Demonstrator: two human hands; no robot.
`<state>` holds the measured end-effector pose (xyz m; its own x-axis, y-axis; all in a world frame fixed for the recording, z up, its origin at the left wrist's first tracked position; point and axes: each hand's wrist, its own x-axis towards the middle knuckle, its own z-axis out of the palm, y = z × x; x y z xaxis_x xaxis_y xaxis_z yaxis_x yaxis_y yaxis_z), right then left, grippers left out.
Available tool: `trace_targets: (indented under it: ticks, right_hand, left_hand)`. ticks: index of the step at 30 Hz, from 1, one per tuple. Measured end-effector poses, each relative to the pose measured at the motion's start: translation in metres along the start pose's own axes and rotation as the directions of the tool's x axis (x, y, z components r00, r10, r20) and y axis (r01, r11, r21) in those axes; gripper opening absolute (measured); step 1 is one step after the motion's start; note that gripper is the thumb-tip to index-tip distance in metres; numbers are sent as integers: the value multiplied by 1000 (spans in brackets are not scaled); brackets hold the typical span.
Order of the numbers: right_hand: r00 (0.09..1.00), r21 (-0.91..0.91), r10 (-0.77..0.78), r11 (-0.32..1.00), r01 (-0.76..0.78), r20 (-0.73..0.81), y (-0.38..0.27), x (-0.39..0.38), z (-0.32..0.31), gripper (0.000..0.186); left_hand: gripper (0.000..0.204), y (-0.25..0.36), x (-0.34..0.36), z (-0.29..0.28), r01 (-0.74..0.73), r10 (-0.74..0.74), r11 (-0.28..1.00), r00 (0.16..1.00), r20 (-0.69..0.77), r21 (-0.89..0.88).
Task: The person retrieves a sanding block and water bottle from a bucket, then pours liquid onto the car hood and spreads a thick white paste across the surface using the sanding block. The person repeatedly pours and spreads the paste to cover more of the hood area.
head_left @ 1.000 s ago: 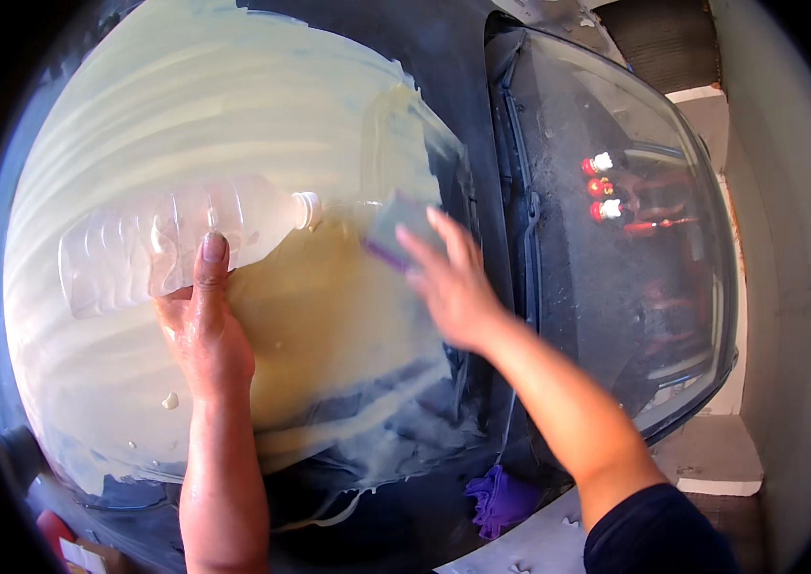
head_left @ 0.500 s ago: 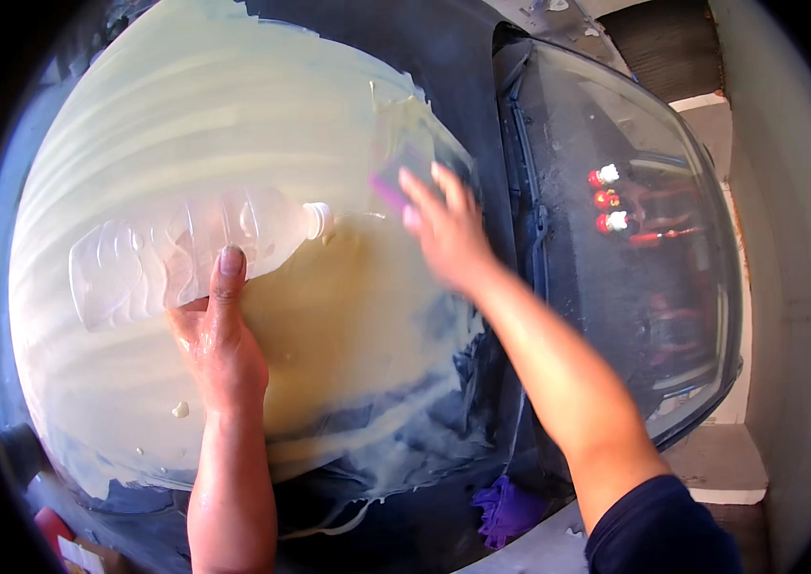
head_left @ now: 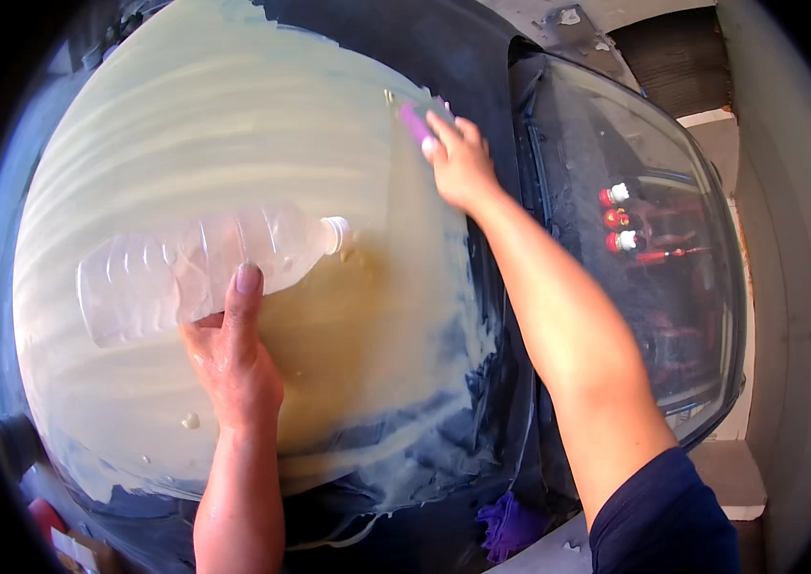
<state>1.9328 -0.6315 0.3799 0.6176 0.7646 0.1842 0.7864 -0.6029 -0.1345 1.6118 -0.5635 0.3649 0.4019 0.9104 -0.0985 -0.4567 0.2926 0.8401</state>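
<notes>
At the left, a dark car bonnet (head_left: 415, 43) is seen, largely covered by a smooth, cream-coloured coating (head_left: 185, 124). Over it, a clear, ribbed plastic bottle (head_left: 142, 277) is held nearly on its side, its white neck end (head_left: 336, 235) pointed to the right. The bottle is gripped by the left hand (head_left: 233, 368), with the thumb laid along its near side; the other fingers are mostly hidden beneath it, and whether the bonnet is touched by them cannot be told. Just right of the bottle, the coating is marked by a yellowish-brown patch (head_left: 329, 354). Farther right, a flat purple-and-grey block (head_left: 414, 121) is pinched between the thumb and bent fingers of the right hand (head_left: 461, 163), at the coating's far right part. Below, a crumpled purple cloth (head_left: 509, 526) is seen beside the bonnet's near edge. At the right, red-and-white figurines (head_left: 620, 218) are seen through the glass windscreen (head_left: 587, 354).
</notes>
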Motion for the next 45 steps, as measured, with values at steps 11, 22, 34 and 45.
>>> trace_targets:
  ticks: [11,22,34,45]
  right_hand:
    - [993,17,-117,993,117,-9,-6,-48,-1,45]
    - [990,-104,-127,986,133,58,-29,-148,-21,47]
    - [998,-190,-58,980,54,-15,-16,-78,-11,48]
    - [978,-287,207,936,-205,-23,-9,7,-23,48]
  left_hand:
    - [64,4,-3,-4,34,-34,999,999,-40,10]
    - [60,2,0,-14,11,-10,1000,998,-56,16]
    - [53,-2,1,-14,-43,44,999,998,-50,9]
    - [52,2,-3,-1,-16,16,1000,999,-48,-1]
